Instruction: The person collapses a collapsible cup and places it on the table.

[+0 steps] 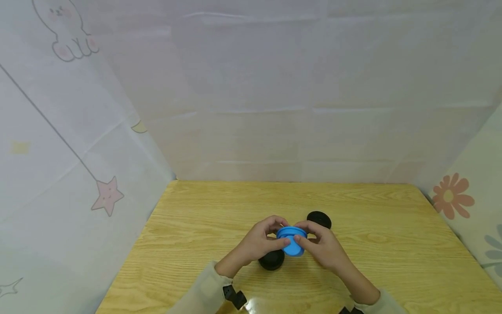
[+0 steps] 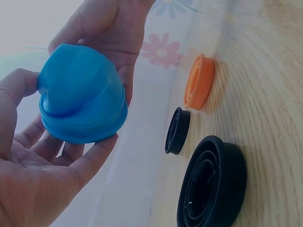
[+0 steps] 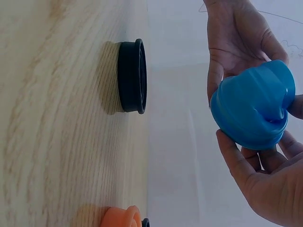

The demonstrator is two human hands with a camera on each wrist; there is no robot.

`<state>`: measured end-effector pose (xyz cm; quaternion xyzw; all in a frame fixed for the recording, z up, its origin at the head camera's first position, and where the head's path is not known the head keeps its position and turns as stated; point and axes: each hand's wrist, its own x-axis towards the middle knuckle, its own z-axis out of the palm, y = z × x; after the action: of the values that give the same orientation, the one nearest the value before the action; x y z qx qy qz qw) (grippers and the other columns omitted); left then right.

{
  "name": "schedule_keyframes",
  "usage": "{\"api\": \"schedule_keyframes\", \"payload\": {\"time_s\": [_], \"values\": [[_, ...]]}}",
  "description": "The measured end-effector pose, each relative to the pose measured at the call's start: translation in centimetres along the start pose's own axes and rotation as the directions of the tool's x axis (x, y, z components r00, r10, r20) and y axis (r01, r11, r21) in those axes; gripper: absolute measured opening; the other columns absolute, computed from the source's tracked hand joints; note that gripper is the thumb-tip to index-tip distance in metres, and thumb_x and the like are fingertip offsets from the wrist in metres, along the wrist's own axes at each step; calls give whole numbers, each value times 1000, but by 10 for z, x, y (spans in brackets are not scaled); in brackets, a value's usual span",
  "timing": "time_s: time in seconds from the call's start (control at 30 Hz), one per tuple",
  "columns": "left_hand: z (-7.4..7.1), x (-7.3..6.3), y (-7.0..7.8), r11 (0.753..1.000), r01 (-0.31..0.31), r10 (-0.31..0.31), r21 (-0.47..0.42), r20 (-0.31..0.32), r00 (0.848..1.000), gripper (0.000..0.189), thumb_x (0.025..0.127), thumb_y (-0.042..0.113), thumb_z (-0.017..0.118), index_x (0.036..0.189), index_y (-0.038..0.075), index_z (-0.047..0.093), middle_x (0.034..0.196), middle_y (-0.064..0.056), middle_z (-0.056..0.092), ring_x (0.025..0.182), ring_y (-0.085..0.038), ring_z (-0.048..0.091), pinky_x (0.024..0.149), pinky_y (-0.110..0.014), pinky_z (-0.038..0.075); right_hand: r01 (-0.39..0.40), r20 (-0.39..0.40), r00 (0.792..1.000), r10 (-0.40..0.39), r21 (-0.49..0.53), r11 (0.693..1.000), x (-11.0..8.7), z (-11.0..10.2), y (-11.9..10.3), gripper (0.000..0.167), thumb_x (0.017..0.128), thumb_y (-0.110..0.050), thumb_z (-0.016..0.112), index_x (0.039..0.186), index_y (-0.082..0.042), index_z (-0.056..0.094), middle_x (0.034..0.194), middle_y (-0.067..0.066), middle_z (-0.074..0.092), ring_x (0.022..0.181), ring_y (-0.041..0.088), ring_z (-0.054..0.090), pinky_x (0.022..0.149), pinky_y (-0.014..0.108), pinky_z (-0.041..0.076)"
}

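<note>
Between both hands, raised over the table, is a blue collapsible silicone cup (image 1: 294, 247) with a round rim. Its side is dented and partly folded in the left wrist view, where the cup (image 2: 80, 94) shows a crease across the wall. My left hand (image 1: 259, 240) pinches it from the left, thumb on the near wall and fingers about the rim. From the right, my right hand (image 1: 327, 249) grips the same cup, its thumb pressing the wall. The right wrist view shows a pushed-in hollow in the cup (image 3: 255, 106) near one thumb.
Below the hands lies a black collapsed cup (image 1: 272, 260); another black one (image 1: 319, 219) sits farther back. An orange ringed cup (image 2: 199, 82) stands on the wooden table (image 1: 219, 200), seen only from the wrists. Patterned cloth (image 1: 251, 87) hangs behind and at both sides.
</note>
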<state>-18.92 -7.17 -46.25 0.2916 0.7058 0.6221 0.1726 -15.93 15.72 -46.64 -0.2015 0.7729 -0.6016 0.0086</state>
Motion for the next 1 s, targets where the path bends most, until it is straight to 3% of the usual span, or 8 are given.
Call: {"api": "schedule_keyframes", "payload": {"time_s": [0.2, 0.4, 0.6, 1.0], "values": [[0, 0, 1, 999, 34, -35, -12, -31, 999, 36, 98, 23, 69, 128, 7, 57, 120, -11, 65, 108, -17, 63, 88, -30, 58, -34, 10, 999, 34, 22, 999, -1, 0, 0, 26, 100, -18, 67, 123, -6, 65, 113, 13, 65, 101, 16, 63, 79, 33, 61], [0, 0, 1, 998, 58, -60, -24, -80, 995, 37, 97, 25, 71, 127, 8, 59, 119, -10, 67, 106, -19, 62, 82, -29, 56, -98, 53, 994, 95, 60, 993, -2, -2, -3, 37, 98, -20, 69, 133, -10, 61, 123, 12, 63, 110, 22, 61, 82, 33, 61], [0, -1, 1, 997, 74, -77, -39, -81, 994, 37, 97, 26, 71, 127, 10, 59, 118, -9, 67, 106, -20, 61, 84, -31, 56, -93, 57, 994, 89, 63, 994, -1, -3, -4, 37, 99, -20, 68, 133, -8, 61, 121, 14, 63, 109, 27, 59, 82, 33, 60], [-1, -2, 6, 998, 57, -59, -36, -51, 997, 41, 96, 21, 72, 131, 8, 55, 119, -10, 66, 106, -20, 60, 89, -30, 56, -90, 38, 995, 89, 47, 995, 0, -5, -3, 36, 98, -17, 68, 131, -5, 61, 118, 16, 63, 105, 23, 59, 80, 32, 60]]}}
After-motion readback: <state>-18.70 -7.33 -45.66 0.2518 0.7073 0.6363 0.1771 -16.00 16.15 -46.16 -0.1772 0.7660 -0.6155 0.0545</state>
